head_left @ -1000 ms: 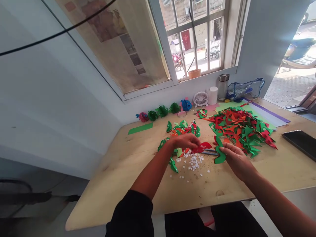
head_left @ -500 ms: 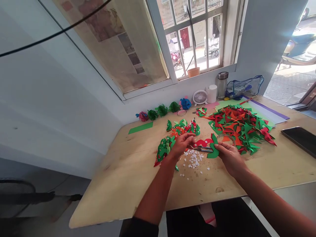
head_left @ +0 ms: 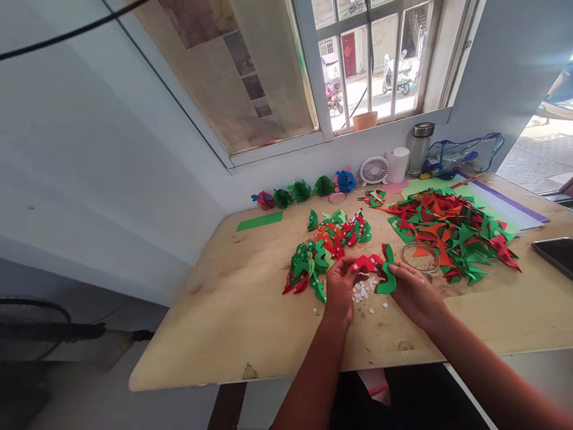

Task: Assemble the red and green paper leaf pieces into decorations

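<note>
My left hand (head_left: 341,291) is closed, pinching the left end of a wavy red paper cutout (head_left: 363,263) that has small white squares on it. My right hand (head_left: 415,292) pinches a curved green paper cutout (head_left: 385,285) between thumb and fingers. Both cutouts meet and overlap above the table; whether they are joined I cannot tell. Loose small white squares (head_left: 362,291) lie on the wood under my hands. Left of my left hand sits a heap of green and red cutouts (head_left: 307,263), and beyond it are orange and red ones (head_left: 331,237) dotted with white squares.
A large pile of red and green paper scraps (head_left: 452,230) fills the right side, with a tape ring (head_left: 421,257) at its edge. A phone (head_left: 555,254) lies at far right. Along the wall stand paper ornaments (head_left: 301,191), a small fan (head_left: 375,171) and a bottle (head_left: 421,149).
My left hand has come down and now grips the red cutout; the metal tool seen between my hands earlier no longer shows clearly. The view has shifted slightly.
</note>
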Action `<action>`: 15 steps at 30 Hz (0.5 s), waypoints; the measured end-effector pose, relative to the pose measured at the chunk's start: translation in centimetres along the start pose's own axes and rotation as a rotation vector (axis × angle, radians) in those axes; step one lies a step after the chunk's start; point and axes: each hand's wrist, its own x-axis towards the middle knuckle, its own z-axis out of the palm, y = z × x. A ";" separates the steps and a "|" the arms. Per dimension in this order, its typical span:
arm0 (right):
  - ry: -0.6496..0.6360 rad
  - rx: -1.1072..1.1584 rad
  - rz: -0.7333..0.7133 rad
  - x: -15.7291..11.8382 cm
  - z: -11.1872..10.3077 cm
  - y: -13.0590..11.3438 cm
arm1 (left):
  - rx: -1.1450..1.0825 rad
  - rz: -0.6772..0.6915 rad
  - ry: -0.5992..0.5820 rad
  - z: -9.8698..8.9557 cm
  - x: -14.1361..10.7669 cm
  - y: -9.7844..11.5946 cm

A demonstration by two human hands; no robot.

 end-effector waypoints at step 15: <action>0.054 -0.027 -0.072 0.6 0.9 1.0 | 0.002 0.027 0.067 -1.1 -2.0 -0.7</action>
